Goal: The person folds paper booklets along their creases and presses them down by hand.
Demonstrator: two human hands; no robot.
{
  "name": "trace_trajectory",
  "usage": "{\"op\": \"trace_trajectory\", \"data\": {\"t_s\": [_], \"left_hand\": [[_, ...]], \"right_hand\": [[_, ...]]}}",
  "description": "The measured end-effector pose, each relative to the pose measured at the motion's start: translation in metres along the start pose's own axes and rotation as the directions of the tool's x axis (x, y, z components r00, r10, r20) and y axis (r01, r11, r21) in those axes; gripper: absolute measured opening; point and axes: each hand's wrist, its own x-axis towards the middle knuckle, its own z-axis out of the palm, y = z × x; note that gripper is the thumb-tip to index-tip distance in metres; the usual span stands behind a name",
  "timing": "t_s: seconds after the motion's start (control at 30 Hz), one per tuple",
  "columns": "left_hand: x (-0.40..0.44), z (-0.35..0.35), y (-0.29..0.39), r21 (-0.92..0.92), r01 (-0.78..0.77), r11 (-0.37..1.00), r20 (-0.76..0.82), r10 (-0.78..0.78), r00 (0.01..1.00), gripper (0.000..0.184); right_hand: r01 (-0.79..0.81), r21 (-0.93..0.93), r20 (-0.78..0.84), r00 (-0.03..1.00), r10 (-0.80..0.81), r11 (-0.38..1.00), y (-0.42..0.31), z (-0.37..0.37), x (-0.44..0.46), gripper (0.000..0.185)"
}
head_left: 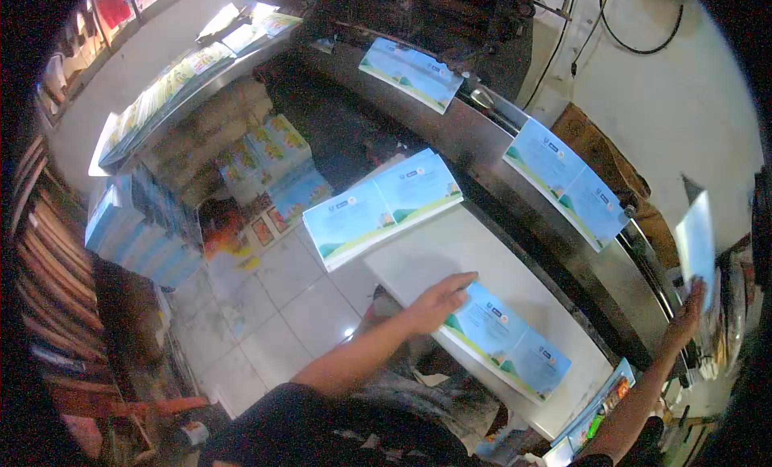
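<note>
My left hand (442,302) is at the upper left corner of a light blue printed sheet (511,338) lying on the white table (482,246). Its fingers are together at the sheet's edge; whether they pinch it cannot be made out. At the far right, my right hand (687,310) holds up a pale blue sheet (696,242) by its lower end, seen nearly edge-on. A stack of similar printed sheets (386,205) rests on the table's far left end, beyond my left hand.
Two printed sheets (412,73) (567,181) lie along the dark machine's metal rail (482,137). Tall paper stacks (145,234) stand at the left, below a shelf of prints (181,77). Colourful sheets (599,411) sit by the table's right end. Cables hang on the wall.
</note>
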Motion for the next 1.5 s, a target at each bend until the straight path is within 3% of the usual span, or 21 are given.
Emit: {"op": "trace_trajectory", "data": {"t_s": [0.1, 0.13, 0.17, 0.23, 0.27, 0.33, 0.4, 0.43, 0.47, 0.57, 0.67, 0.83, 0.97, 1.0, 1.07, 1.13, 1.17, 1.23, 1.37, 1.43, 1.5], "left_hand": [[-0.002, 0.001, -0.001, 0.042, 0.012, 0.999, -0.010, -0.012, 1.000, 0.047], [-0.002, 0.001, 0.001, 0.026, 0.034, 0.999, -0.019, -0.034, 0.999, 0.046], [-0.001, 0.002, 0.002, 0.011, 0.055, 0.998, -0.027, -0.055, 0.998, 0.046], [-0.002, 0.003, 0.005, 0.028, 0.029, 0.999, -0.036, -0.028, 0.999, 0.046], [-0.002, 0.003, 0.006, 0.046, 0.005, 0.999, -0.035, -0.004, 0.999, 0.047], [-0.001, 0.000, 0.006, 0.113, 0.013, 0.994, -0.020, -0.011, 1.000, 0.047], [0.000, 0.001, 0.007, 0.178, 0.018, 0.984, -0.013, -0.016, 1.000, 0.047], [0.000, 0.000, 0.010, 0.139, 0.016, 0.990, -0.014, -0.014, 1.000, 0.047], [-0.001, 0.000, 0.011, 0.102, 0.016, 0.995, -0.018, -0.014, 1.000, 0.047], [-0.002, 0.001, 0.007, 0.038, 0.000, 0.999, -0.018, 0.001, 1.000, 0.048], [-0.003, 0.003, 0.003, -0.012, 0.039, 0.999, -0.027, -0.039, 0.999, 0.055], [-0.001, -0.002, -0.005, 0.021, -0.030, 0.999, -0.008, 0.030, 1.000, 0.064], [0.002, -0.005, -0.001, 0.055, -0.013, 0.998, 0.017, 0.012, 1.000, 0.070], [0.001, -0.004, -0.002, 0.059, -0.014, 0.998, 0.015, 0.013, 1.000, 0.070], [0.002, -0.001, -0.005, -0.073, 0.082, 0.994, -0.007, -0.083, 0.997, 0.051], [0.002, 0.001, -0.003, 0.028, 0.042, 0.999, -0.025, -0.042, 0.999, 0.052], [0.002, 0.002, -0.002, 0.130, 0.002, 0.991, -0.035, 0.002, 0.999, 0.052], [0.000, 0.004, 0.011, 0.199, 0.006, 0.980, -0.024, -0.002, 1.000, 0.053], [-0.003, 0.004, 0.013, 0.327, -0.016, 0.945, -0.024, 0.025, 0.999, 0.055], [-0.001, 0.002, 0.014, 0.355, -0.019, 0.935, -0.003, 0.022, 1.000, 0.055], [-0.002, 0.000, 0.013, 0.378, -0.021, 0.925, 0.020, 0.014, 1.000, 0.054]], "right_hand": [[-0.517, 0.408, 0.319, 0.853, 0.413, 0.753, 0.054, 0.022, -0.051, 0.034], [-0.234, -0.005, 0.350, 0.911, 0.221, 0.972, 0.049, 0.015, -0.058, 0.034], [0.149, -0.390, 0.451, 0.891, 0.047, 0.909, 0.036, 0.010, -0.067, 0.034], [0.027, -0.293, 0.414, 0.905, 0.101, 0.956, 0.026, 0.014, -0.081, 0.036], [-0.219, -0.085, 0.432, 0.871, 0.234, 0.972, 0.028, 0.019, -0.092, 0.036], [0.173, -0.544, 0.597, 0.767, 0.235, 0.821, 0.004, 0.014, -0.105, 0.036], [-0.012, -0.320, 0.626, 0.748, 0.221, 0.947, -0.106, 0.031, -0.120, 0.035], [-0.222, -0.248, 0.712, 0.618, 0.332, 0.943, -0.156, 0.032, -0.128, 0.037], [0.024, -0.055, 0.808, 0.588, 0.031, 0.998, -0.176, 0.036, -0.148, 0.045], [0.349, 0.033, 0.882, 0.431, -0.192, 0.936, -0.244, 0.042, -0.188, 0.090], [0.518, 0.028, 0.918, 0.325, -0.226, 0.855, -0.250, 0.038, -0.215, 0.084], [-0.009, 0.002, 0.984, 0.180, 0.000, 1.000, -0.250, 0.022, -0.180, 0.045], [0.091, -0.239, 0.881, 0.440, 0.176, 0.967, -0.218, 0.010, -0.107, 0.028], [0.269, -0.153, 0.721, 0.689, -0.079, 0.951, -0.165, 0.011, -0.105, 0.027], [-0.060, -0.613, 0.560, 0.669, 0.488, 0.787, -0.171, -0.010, -0.043, 0.036], [-0.081, -0.563, 0.229, 0.941, 0.249, 0.823, -0.131, -0.025, -0.021, 0.040], [-0.082, -0.562, 0.229, 0.941, 0.251, 0.823, -0.107, -0.024, -0.012, 0.040], [0.235, -0.344, 0.032, 0.971, -0.238, 0.909, -0.066, -0.017, 0.008, 0.043], [0.074, -0.162, 0.222, 0.974, -0.037, 0.984, 0.054, 0.009, -0.034, 0.043], [0.370, -0.448, 0.492, 0.862, -0.121, 0.814, 0.063, 0.010, -0.060, 0.046], [0.277, -0.409, 0.472, 0.880, -0.059, 0.870, 0.058, 0.011, -0.087, 0.045]]}}
